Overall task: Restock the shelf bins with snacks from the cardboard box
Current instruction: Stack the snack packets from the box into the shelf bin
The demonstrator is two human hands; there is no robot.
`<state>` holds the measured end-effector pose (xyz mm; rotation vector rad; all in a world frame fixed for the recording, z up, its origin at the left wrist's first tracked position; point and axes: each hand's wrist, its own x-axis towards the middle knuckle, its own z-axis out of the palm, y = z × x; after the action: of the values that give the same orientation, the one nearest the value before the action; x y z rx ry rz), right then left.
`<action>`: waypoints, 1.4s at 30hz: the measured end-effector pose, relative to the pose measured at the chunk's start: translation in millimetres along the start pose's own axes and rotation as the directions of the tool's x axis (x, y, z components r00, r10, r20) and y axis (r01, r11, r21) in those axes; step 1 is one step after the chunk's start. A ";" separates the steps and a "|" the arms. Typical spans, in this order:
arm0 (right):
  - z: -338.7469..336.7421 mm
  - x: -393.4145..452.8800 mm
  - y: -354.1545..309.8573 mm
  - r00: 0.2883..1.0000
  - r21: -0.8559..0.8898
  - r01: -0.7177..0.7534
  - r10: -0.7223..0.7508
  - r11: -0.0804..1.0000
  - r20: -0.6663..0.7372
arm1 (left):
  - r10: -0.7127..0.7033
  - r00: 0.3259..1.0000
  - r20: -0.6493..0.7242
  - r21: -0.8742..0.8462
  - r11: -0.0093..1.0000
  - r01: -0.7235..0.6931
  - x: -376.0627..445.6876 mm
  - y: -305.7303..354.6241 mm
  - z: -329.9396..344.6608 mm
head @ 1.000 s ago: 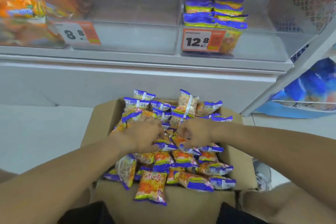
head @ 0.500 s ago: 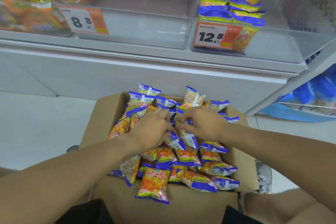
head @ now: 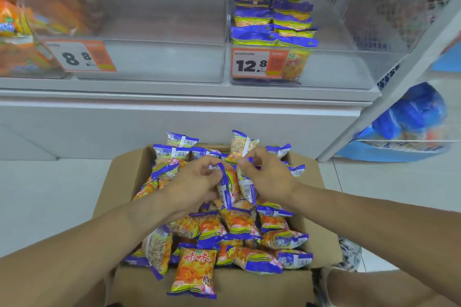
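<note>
An open cardboard box on the floor in front of me is heaped with several small orange-and-purple snack packets. Over the heap's middle, my left hand grips a snack packet held upright. Right beside it, my right hand pinches the top of another packet. Above, a clear shelf bin with a 12.8 price tag holds a stack of the same packets at its left side. The clear bin with the 8.8 tag shows no packets inside.
A bin of orange packs sits at the far left of the shelf. The white shelf base stands just behind the box. Right of the shelf, a wire basket holds blue bags. White floor tiles lie to the left.
Both hands have risen from the heap, each lifting a packet upright. The view has tilted slightly, so the shelf bins sit lower in the frame.
</note>
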<state>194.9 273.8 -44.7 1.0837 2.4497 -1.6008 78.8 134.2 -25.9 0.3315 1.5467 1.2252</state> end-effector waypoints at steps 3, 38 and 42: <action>-7.4 -1.9 -14.6 0.987 0.248 -0.144 0.158 0.958 -0.038 | -0.019 0.999 -0.034 -0.076 0.997 0.016 -1.6 12.0 3.1; -147.7 -21.9 -68.8 0.921 0.602 0.220 -0.366 0.767 0.130 | 0.431 0.898 0.084 0.193 0.877 -0.439 -0.5 126.8 62.4; -163.8 -14.5 -61.2 0.945 0.556 0.241 -0.324 0.796 0.055 | 0.510 0.856 0.085 0.226 0.827 -0.515 9.8 138.5 71.5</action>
<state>227.5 384.9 87.1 0.5940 2.1866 -2.4757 83.7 238.2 90.6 0.9723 1.6465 1.4309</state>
